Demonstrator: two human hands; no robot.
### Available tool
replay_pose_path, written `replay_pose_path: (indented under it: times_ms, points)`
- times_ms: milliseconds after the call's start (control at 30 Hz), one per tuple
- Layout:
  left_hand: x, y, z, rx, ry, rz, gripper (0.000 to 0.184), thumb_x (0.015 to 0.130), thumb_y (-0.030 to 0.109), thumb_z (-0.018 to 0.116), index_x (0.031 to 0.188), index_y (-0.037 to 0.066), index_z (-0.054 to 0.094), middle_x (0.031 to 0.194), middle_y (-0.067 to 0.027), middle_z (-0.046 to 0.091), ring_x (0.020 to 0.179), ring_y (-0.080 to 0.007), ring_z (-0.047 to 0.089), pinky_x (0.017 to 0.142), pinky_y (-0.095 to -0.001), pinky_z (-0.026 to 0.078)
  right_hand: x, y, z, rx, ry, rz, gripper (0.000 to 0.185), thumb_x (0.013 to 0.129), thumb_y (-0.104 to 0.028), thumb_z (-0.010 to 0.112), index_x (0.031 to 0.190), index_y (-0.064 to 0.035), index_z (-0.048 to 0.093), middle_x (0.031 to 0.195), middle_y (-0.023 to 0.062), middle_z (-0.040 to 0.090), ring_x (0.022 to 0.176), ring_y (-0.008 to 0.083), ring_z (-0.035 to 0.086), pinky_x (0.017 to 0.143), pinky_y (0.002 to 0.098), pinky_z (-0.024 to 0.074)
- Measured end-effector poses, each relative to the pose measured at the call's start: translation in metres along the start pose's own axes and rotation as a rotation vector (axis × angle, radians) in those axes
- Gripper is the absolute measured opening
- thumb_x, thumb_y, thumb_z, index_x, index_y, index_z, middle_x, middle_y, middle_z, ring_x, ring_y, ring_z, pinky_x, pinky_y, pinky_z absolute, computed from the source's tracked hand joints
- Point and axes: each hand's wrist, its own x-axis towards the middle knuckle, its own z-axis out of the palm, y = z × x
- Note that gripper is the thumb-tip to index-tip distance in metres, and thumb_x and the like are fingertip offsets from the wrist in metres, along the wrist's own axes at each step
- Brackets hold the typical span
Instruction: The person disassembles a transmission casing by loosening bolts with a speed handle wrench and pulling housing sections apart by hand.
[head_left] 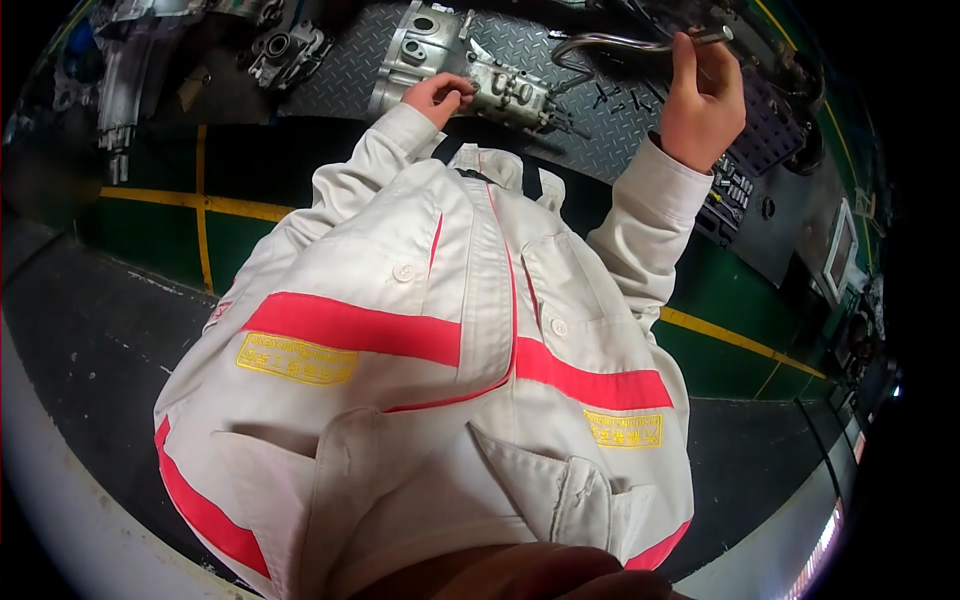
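Note:
A gearbox with a bare metal housing (505,92) lies on the diamond-plate worktop (345,45), its wide bell end to the left. My left hand (437,98) rests against the top of the housing. Its fingers are curled in, and whatever lies between them is hidden. To the right, my right hand (703,105) is raised above the worktop, with thumb and fingers closed around a bent steel speed brace (610,42). One end of the brace sticks out past my fingertips. Its cranked part reaches left toward the narrow end of the gearbox.
Several small dark bolts (625,97) lie right of the gearbox. Beyond them sits a purple perforated tray (768,135), with a socket set (735,190) nearer me. A metal casting (288,55) and a long shafted metal part (120,95) are at left. Yellow lines mark the green bench front.

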Motion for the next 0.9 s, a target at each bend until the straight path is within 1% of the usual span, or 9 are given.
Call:
replay_pose_path:
  times_ms: [67,133,233,300,433,500,600,733,900]
  points:
    - [0.0,-0.001,0.0,0.01,-0.007,0.0,0.02,0.091,0.004,0.045,0.106,0.003,0.059,0.096,-0.004,0.064,0.087,-0.0094,0.059,0.077,-0.0217,0.047,-0.001,0.002,0.001,0.033,0.03,-0.005,0.016,0.082,-0.008,0.068,0.095,0.0014,0.065,0.092,0.0061,0.068,0.084,0.0099,0.062,0.075,0.0208,0.0473]
    - [-0.001,0.001,0.0,0.05,0.004,0.025,0.02,0.091,0.003,0.045,0.106,0.003,0.059,0.096,-0.0042,0.063,0.087,-0.0099,0.059,0.077,-0.0214,0.047,-0.001,0.003,0.002,-0.011,0.042,-0.051,0.012,0.085,-0.001,0.059,0.096,0.0003,0.063,0.087,0.009,0.067,0.08,0.0165,0.064,0.072,0.0259,0.0485]
    - [0.005,-0.016,0.001,-0.029,0.0,0.027,0.019,0.09,0.002,0.046,0.105,0.002,0.059,0.094,-0.005,0.063,0.087,-0.0105,0.06,0.079,-0.0242,0.049,0.001,0.011,-0.003,-0.025,-0.125,-0.183,0.017,0.085,0.002,0.058,0.1,0.0009,0.064,0.091,0.0074,0.068,0.087,0.0124,0.063,0.077,0.0241,0.0474]
    - [0.002,-0.002,0.003,0.023,0.017,-0.001,0.019,0.09,0.001,0.045,0.103,0.002,0.059,0.095,-0.0059,0.063,0.089,-0.0121,0.061,0.082,-0.0265,0.05,-0.001,0.006,0.0,0.231,-0.209,-0.011,0.022,0.089,0.002,0.051,0.109,0.0031,0.06,0.099,0.0104,0.065,0.094,0.0174,0.061,0.083,0.0261,0.0461]
    - [0.002,0.0,0.005,0.011,0.025,0.015,0.018,0.088,0.0,0.046,0.1,0.001,0.059,0.096,-0.0068,0.063,0.092,-0.0144,0.062,0.082,-0.0271,0.05,0.011,0.009,-0.008,0.164,-0.156,0.121,0.029,0.091,-0.002,0.05,0.12,0.0027,0.051,0.108,0.0108,0.061,0.101,0.0156,0.057,0.088,0.0251,0.0425]
    - [0.003,-0.004,0.006,0.008,0.034,0.035,0.018,0.087,0.0,0.046,0.1,0.0,0.058,0.094,-0.0069,0.064,0.091,-0.0145,0.063,0.081,-0.0269,0.05,0.014,0.012,-0.006,0.263,-0.045,0.172,0.033,0.091,-0.013,0.058,0.119,0.0023,0.052,0.104,0.0098,0.06,0.095,0.0144,0.057,0.082,0.024,0.0438]
    - [0.003,-0.005,0.007,-0.008,0.047,0.039,0.018,0.087,-0.001,0.046,0.1,0.0,0.059,0.093,-0.007,0.064,0.089,-0.0145,0.064,0.081,-0.0267,0.05,0.02,0.012,-0.007,-0.137,0.047,0.04,0.031,0.088,-0.02,0.063,0.111,0.0011,0.061,0.088,0.0052,0.054,0.078,0.0132,0.057,0.073,0.0254,0.0465]
    - [0.003,-0.003,0.011,-0.007,0.046,0.015,0.018,0.087,-0.001,0.046,0.1,0.0,0.059,0.092,-0.0072,0.065,0.088,-0.014,0.063,0.081,-0.0265,0.05,0.012,-0.001,0.003,-0.04,0.131,0.102,0.029,0.087,-0.012,0.064,0.112,0.0014,0.061,0.097,0.008,0.061,0.085,0.0128,0.059,0.077,0.0247,0.0465]
    - [0.0,0.0,0.012,0.036,0.04,0.043,0.018,0.087,-0.001,0.047,0.1,0.0,0.059,0.092,-0.0072,0.065,0.088,-0.0139,0.063,0.081,-0.0268,0.05,0.0,-0.005,0.0,0.266,0.012,0.053,0.037,0.087,0.002,0.058,0.123,0.006,0.05,0.1,0.015,0.064,0.094,0.0177,0.061,0.085,0.0267,0.0467]
